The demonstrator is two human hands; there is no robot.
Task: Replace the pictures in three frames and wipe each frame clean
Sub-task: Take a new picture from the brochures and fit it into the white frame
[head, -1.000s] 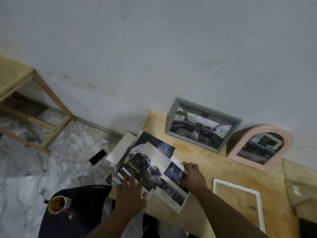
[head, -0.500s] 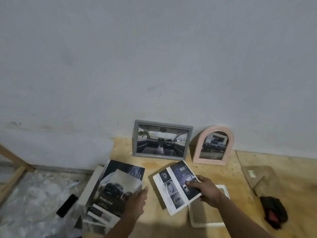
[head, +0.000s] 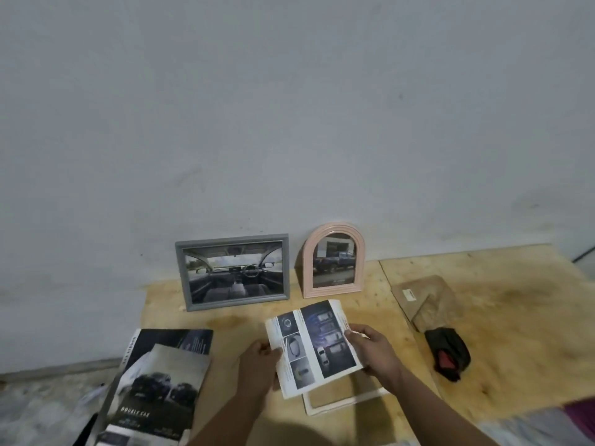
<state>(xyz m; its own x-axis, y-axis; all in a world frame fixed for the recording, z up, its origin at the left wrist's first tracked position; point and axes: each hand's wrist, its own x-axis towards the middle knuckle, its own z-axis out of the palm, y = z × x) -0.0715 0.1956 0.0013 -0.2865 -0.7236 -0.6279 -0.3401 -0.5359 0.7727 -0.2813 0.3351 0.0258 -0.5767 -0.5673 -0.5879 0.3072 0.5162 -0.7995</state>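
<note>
I have the brochure page gripped by both hands: my left hand pinches its left edge, my right hand its right edge, fingers curled round the paper. Its long axis tilts from near-left to far-right. The white frame lies flat on the desk directly beneath my fingers, nearer my right hand, so I judge the page goes straight down.

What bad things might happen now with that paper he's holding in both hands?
The printed page is pinched at its edges by the left hand and right hand, so it might crease or tear. It hangs over the white frame, hiding most of it, so lining it up may go crooked. The brochure stack pokes past the table edge and might slide off.
</note>
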